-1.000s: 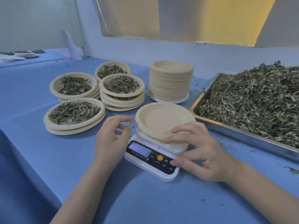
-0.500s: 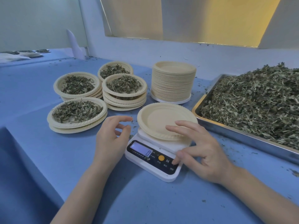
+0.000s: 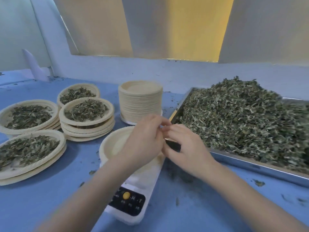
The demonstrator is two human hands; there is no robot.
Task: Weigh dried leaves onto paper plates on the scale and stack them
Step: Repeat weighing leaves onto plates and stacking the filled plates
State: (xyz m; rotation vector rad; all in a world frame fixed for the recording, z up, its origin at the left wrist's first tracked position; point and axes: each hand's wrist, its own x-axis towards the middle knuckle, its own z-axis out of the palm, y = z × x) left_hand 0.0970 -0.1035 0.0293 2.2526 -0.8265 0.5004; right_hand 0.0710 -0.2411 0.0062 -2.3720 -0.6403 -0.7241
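Much of the scale (image 3: 133,195) was hidden: the left forearm crossed its display, and only the dark button panel with a yellow button showed at the near end. The empty paper plate (image 3: 113,144) sitting on the scale was half covered by the left hand (image 3: 143,141). The whole picture was blurred, so fine detail at the fingertips was hard to make out.

The two hands met above the plate's right edge. The left hand had its fingers curled toward the right hand (image 3: 185,146), and their fingertips touched around something small and pale; I could not tell what it was, or which hand actually held it. A dark patch showed between the hands lower down, unclear as well.

The metal tray (image 3: 250,166) lay at the right, cut off by the frame edge, heaped with loose dried leaves (image 3: 242,121). A tall stack of empty plates (image 3: 140,104) stood at the far middle, just left of the tray. Filled plates were stacked in four piles to the left: a far pile (image 3: 78,93), a middle pile (image 3: 87,114), a left pile (image 3: 28,116) cut by the frame, and a near pile (image 3: 30,151).

The worktop (image 3: 50,198) was covered in blue, with leaf crumbs scattered near the scale and tray. A pale wall with yellowish panels rose behind.
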